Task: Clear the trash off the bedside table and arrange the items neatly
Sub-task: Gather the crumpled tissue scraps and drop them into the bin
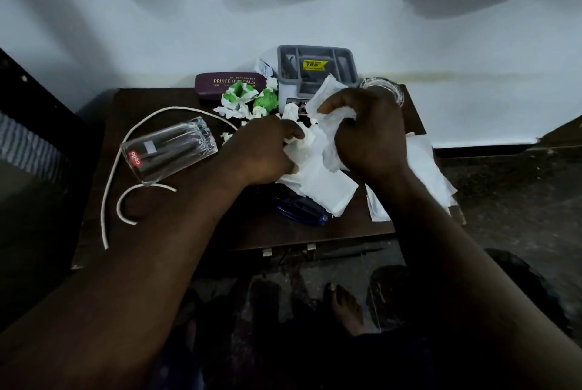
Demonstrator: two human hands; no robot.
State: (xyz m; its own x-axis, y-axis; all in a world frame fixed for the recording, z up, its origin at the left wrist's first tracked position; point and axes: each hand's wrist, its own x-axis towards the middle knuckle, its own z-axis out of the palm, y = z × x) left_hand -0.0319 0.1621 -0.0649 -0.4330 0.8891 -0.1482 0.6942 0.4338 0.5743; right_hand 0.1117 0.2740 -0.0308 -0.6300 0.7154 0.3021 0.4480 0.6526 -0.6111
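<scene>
Plainly the clearing is only getting started; the left hand (267, 153) and right hand (368, 134) are both clutching white tissues (321, 188) at the middle of the table (151, 96); green wads (267, 100) are lying behind them, a glass (170, 150) is lying tipped over, and a cord (163, 108) is sprawling loose.

A dark brown bedside table (176, 226) is cluttered. A grey organiser (318, 74) stands at its back edge. Just left of the organiser lies a maroon spectacle case (228, 85), with crumpled green-and-white wrappers (239, 100) in front of the case. Just right of the organiser sits a clear glass dish (387, 87). In front of the organiser is a heap of white tissues (327, 191), partly covering a blue object (302, 210). Well to the organiser's front left, a clear tumbler (170, 150) lies on its side, with a white cord (182, 108) looped around it.
</scene>
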